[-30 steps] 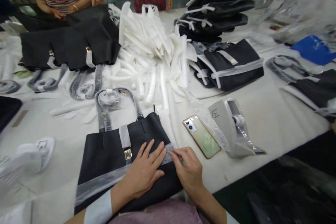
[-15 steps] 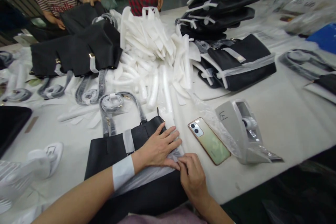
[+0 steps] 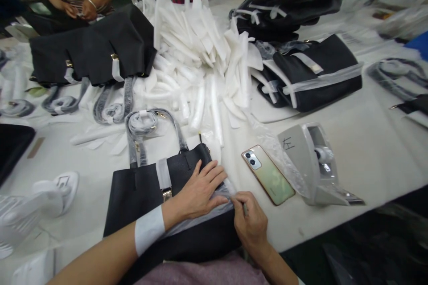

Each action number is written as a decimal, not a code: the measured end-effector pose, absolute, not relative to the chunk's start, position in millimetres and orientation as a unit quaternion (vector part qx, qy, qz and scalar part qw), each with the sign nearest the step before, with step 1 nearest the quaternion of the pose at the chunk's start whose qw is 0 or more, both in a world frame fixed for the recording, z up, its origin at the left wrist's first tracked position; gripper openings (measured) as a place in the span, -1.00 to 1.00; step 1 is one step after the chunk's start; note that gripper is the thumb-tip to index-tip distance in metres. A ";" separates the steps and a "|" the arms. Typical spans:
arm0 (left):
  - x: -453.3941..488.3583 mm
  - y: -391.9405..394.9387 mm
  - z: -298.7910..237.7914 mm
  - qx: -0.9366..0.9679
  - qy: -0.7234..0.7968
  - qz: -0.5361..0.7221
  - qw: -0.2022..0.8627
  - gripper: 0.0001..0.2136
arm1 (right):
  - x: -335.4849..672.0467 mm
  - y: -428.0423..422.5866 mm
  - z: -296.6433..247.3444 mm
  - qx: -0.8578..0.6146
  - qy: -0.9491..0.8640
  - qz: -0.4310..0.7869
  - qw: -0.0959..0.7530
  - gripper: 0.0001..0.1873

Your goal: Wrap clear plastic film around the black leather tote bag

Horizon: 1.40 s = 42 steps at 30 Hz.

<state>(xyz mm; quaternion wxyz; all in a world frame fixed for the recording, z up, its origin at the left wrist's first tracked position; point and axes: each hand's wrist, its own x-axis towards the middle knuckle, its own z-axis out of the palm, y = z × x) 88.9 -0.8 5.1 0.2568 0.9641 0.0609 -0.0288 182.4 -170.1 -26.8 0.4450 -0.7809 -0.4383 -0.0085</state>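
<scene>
A black handbag (image 3: 137,185) lies flat in front of me. Its wrapped handles and a coiled strap (image 3: 143,124) point away from me. Over its right part my left hand (image 3: 200,189) rests flat with fingers spread, pressing on the bag. A translucent plastic strip (image 3: 197,219) runs across the bag under my left wrist and thumb. At the bag's right edge my right hand (image 3: 249,220) is closed, pinching the end of this strip between thumb and fingertips. A white band wraps my left forearm. A pale strip of wrap covers the bag's gold clasp (image 3: 166,193).
Right of my hands lie a phone (image 3: 268,174) and a grey tape dispenser (image 3: 309,162). Behind is a heap of white foam pieces (image 3: 197,40). More black bags (image 3: 90,46) stand left and right. A white fan (image 3: 63,191) is at left. Two people stand across the table.
My right hand has drawn slightly right, stretching the strip's end from the bag's edge. My left hand has slid slightly left. Across the table, a person's arm has left the black bags.
</scene>
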 end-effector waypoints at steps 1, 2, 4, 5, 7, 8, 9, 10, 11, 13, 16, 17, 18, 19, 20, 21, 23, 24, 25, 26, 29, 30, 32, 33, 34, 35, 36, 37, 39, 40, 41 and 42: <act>89.4 -0.4 5.3 0.962 0.059 -0.032 0.264 -0.48 | 183.1 -169.3 -25.7 -0.782 -0.438 -0.005 0.443 -0.88; 89.3 1.3 6.9 0.959 0.054 -0.035 0.277 -0.48 | 183.7 -168.4 -24.6 -0.783 -0.438 -0.003 0.441 -0.89; 85.5 8.8 14.9 0.944 0.057 -0.027 0.324 -0.46 | 184.8 -167.1 -23.1 -0.786 -0.439 -0.003 0.436 -0.89; 80.5 14.4 20.8 0.932 0.075 -0.009 0.354 -0.46 | 185.2 -166.6 -22.6 -0.786 -0.440 -0.005 0.434 -0.88; 62.1 26.9 34.5 0.895 0.154 0.034 0.416 -0.52 | 185.4 -165.9 -22.4 -0.789 -0.440 -0.008 0.428 -0.87; 48.8 32.2 41.2 0.872 0.208 0.041 0.441 -0.57 | 185.4 -165.4 -22.8 -0.793 -0.438 -0.008 0.424 -0.85; 33.4 35.6 47.3 0.851 0.260 0.032 0.455 -0.60 | 185.5 -164.8 -23.3 -0.797 -0.434 -0.008 0.420 -0.83; 17.1 36.8 52.6 0.837 0.299 0.011 0.457 -0.62 | 185.6 -164.0 -24.0 -0.801 -0.431 -0.009 0.416 -0.81; 1.1 35.3 56.9 0.832 0.327 -0.018 0.448 -0.62 | 185.8 -163.1 -24.6 -0.805 -0.427 -0.010 0.413 -0.78; -25.5 26.1 61.9 0.840 0.355 -0.070 0.403 -0.59 | 186.3 -161.5 -25.1 -0.811 -0.419 -0.009 0.409 -0.73; -43.9 6.9 61.1 0.848 0.381 -0.114 0.350 -0.64 | 186.6 -161.3 -23.2 -0.821 -0.406 0.003 0.401 -0.66; -45.0 1.6 59.2 0.845 0.392 -0.124 0.341 -0.65 | 186.7 -161.7 -22.2 -0.824 -0.405 0.004 0.397 -0.65; -44.9 -2.7 56.7 0.844 0.400 -0.131 0.333 -0.64 | 186.7 -162.2 -21.3 -0.825 -0.405 0.003 0.394 -0.63; -44.1 -6.2 53.6 0.844 0.405 -0.136 0.323 -0.61 | 186.7 -162.6 -20.5 -0.826 -0.405 0.002 0.391 -0.62; -43.3 -9.0 50.1 0.847 0.407 -0.138 0.313 -0.58 | 186.7 -163.0 -19.9 -0.827 -0.406 0.001 0.389 -0.62; -43.0 -11.2 46.2 0.850 0.409 -0.141 0.301 -0.57 | 186.6 -163.4 -19.4 -0.827 -0.406 0.000 0.388 -0.61; -44.4 -14.7 38.2 0.858 0.412 -0.142 0.272 -0.59 | 186.3 -164.1 -19.0 -0.828 -0.404 0.001 0.388 -0.62; -45.9 -16.0 34.5 0.862 0.415 -0.132 0.258 -0.61 | 186.1 -164.4 -18.9 -0.830 -0.402 0.003 0.388 -0.62; -47.1 -16.8 31.6 0.869 0.415 -0.114 0.245 -0.65 | 185.9 -164.6 -19.0 -0.831 -0.399 0.004 0.388 -0.63; -47.7 -17.1 29.9 0.879 0.407 -0.087 0.231 -0.70 | 185.7 -164.9 -19.0 -0.831 -0.398 0.006 0.389 -0.65; -39.5 -17.0 34.0 0.928 0.317 0.030 0.193 -0.79 | 185.7 -165.3 -19.3 -0.826 -0.400 0.016 0.398 -0.71; -32.5 -17.7 37.7 0.944 0.265 0.064 0.184 -0.78 | 186.0 -165.6 -19.2 -0.822 -0.403 0.016 0.403 -0.72; -13.2 -21.6 44.8 0.970 0.139 0.099 0.173 -0.72 | 186.7 -166.3 -18.8 -0.814 -0.409 0.019 0.412 -0.73; -2.2 -24.9 46.3 0.978 0.076 0.096 0.170 -0.69 | 187.2 -166.8 -18.4 -0.810 -0.412 0.024 0.416 -0.73; 8.6 -28.6 45.6 0.983 0.023 0.083 0.165 -0.64 | 187.7 -167.2 -17.9 -0.808 -0.413 0.033 0.419 -0.73; 18.4 -32.6 42.2 0.985 -0.012 0.065 0.160 -0.57 | 188.3 -167.4 -17.4 -0.807 -0.410 0.043 0.422 -0.73; 26.8 -36.4 36.4 0.987 -0.026 0.049 0.153 -0.49 | 189.0 -167.3 -16.7 -0.809 -0.402 0.056 0.425 -0.72; 33.2 -39.6 28.8 0.988 -0.025 0.036 0.147 -0.42 | 189.9 -166.7 -16.0 -0.813 -0.390 0.069 0.426 -0.70; 40.1 -44.0 11.8 0.990 0.003 0.021 0.138 -0.32 | 192.1 -164.2 -14.4 -0.825 -0.359 0.099 0.426 -0.66; 40.8 -45.1 4.6 0.991 0.019 0.020 0.133 -0.31 | 193.3 -162.9 -13.7 -0.831 -0.342 0.119 0.423 -0.64; 40.2 -45.8 -0.6 0.991 0.031 0.022 0.126 -0.31 | 194.4 -162.3 -13.4 -0.835 -0.327 0.142 0.419 -0.62; 38.6 -46.4 -3.6 0.992 0.039 0.027 0.116 -0.32 | 195.6 -162.8 -13.9 -0.840 -0.312 0.167 0.411 -0.59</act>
